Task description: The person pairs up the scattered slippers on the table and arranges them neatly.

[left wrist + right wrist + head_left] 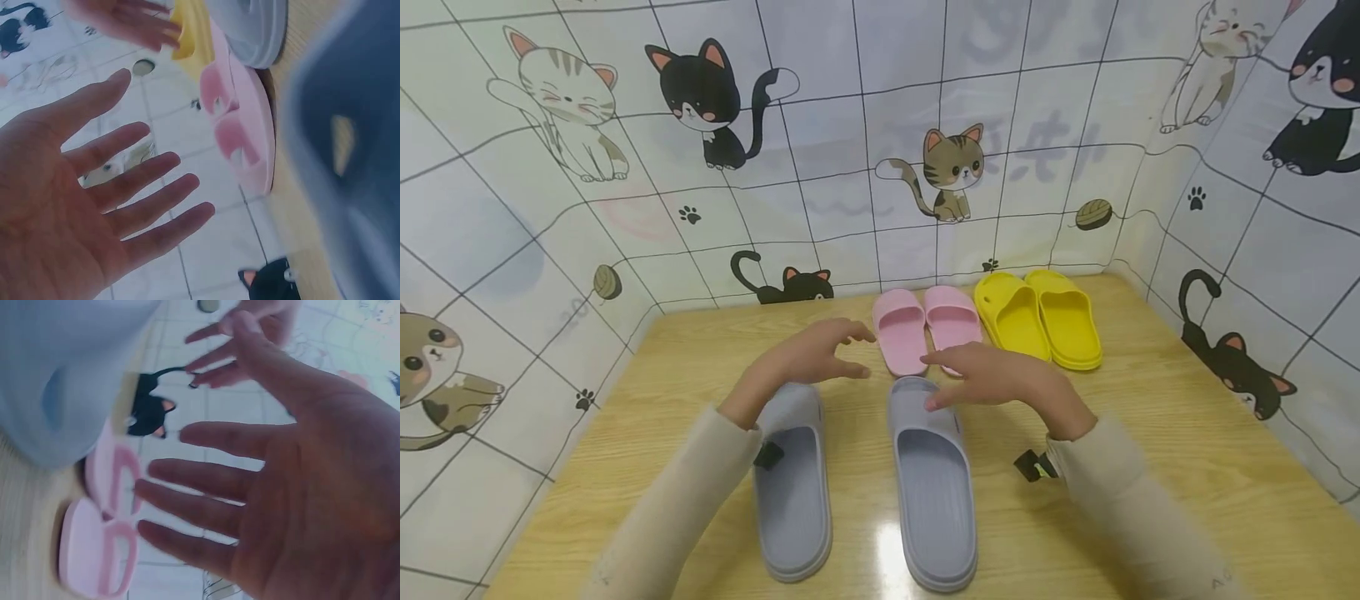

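Two grey slippers lie on the wooden table, apart from each other: a left one (793, 492) and a right one (934, 492), toes towards the back. My left hand (812, 354) hovers above the toe of the left slipper, its fingers spread and holding nothing. Above the toe of the right slipper is my right hand (992, 375), also with loose, spread fingers and nothing in it. The left wrist view shows the left palm (69, 206) bare; in the right wrist view the right palm (312, 506) is bare too.
Behind the hands, a pair of pink slippers (901, 333) stands against the back wall. Beside it on the right is a pair of yellow slippers (1067, 321). Tiled, cat-patterned walls (820, 167) enclose the wooden table (1150, 400) at the back and both sides.
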`<state>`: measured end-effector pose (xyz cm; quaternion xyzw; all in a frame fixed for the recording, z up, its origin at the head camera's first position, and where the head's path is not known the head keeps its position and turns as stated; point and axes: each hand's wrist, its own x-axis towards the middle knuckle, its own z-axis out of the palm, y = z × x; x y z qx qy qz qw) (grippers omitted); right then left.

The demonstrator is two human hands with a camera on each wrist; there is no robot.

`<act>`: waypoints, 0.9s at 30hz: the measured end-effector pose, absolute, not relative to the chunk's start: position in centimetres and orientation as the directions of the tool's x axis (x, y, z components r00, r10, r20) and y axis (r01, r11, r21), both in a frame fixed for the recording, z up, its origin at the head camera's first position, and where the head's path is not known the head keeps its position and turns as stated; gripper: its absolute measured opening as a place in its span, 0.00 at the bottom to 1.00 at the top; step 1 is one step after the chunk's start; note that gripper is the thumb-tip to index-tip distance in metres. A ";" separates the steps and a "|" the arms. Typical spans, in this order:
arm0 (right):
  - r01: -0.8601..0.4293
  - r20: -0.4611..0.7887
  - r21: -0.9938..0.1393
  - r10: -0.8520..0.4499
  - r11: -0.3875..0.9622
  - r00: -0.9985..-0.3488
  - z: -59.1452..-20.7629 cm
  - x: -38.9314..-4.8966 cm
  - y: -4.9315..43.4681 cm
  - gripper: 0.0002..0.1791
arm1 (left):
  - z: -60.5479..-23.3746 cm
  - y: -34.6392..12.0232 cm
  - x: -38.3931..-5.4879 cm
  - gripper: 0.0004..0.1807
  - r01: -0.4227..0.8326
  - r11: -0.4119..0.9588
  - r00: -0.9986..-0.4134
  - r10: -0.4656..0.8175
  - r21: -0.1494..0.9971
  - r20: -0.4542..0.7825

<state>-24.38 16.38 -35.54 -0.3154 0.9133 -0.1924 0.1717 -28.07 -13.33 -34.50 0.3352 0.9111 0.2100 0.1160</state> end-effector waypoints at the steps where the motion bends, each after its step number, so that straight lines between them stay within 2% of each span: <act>1: -0.503 -0.205 -0.460 -0.639 0.731 -0.741 -35.5 -24.1 16.1 0.45 | -34.6 -14.1 -27.5 0.30 0.550 0.693 -0.762 0.645 0.466 -0.058; 5: -0.509 -0.233 -0.461 -0.653 0.727 -0.721 -35.5 -23.5 15.0 0.45 | -35.3 -17.0 -25.9 0.30 0.504 0.721 -0.807 0.590 0.476 -0.039; 9: -0.498 -0.268 -0.450 -0.644 0.741 -0.717 -35.8 -23.4 14.4 0.44 | -36.1 -19.1 -25.1 0.33 0.445 0.759 -0.819 0.560 0.475 -0.129; 14: -0.481 -0.296 -0.445 -0.632 0.755 -0.716 -36.2 -23.5 14.3 0.43 | -36.8 -20.4 -24.5 0.37 0.356 0.814 -0.803 0.518 0.459 -0.296; 23: -0.526 -0.311 -0.443 -0.674 0.727 -0.670 -36.8 -23.7 14.2 0.38 | -36.8 -20.8 -24.2 0.41 0.295 0.842 -0.794 0.479 0.452 -0.374; 27: -0.556 -0.297 -0.444 -0.700 0.703 -0.649 -37.1 -23.8 13.9 0.36 | -36.8 -21.2 -24.1 0.40 0.294 0.846 -0.788 0.478 0.446 -0.387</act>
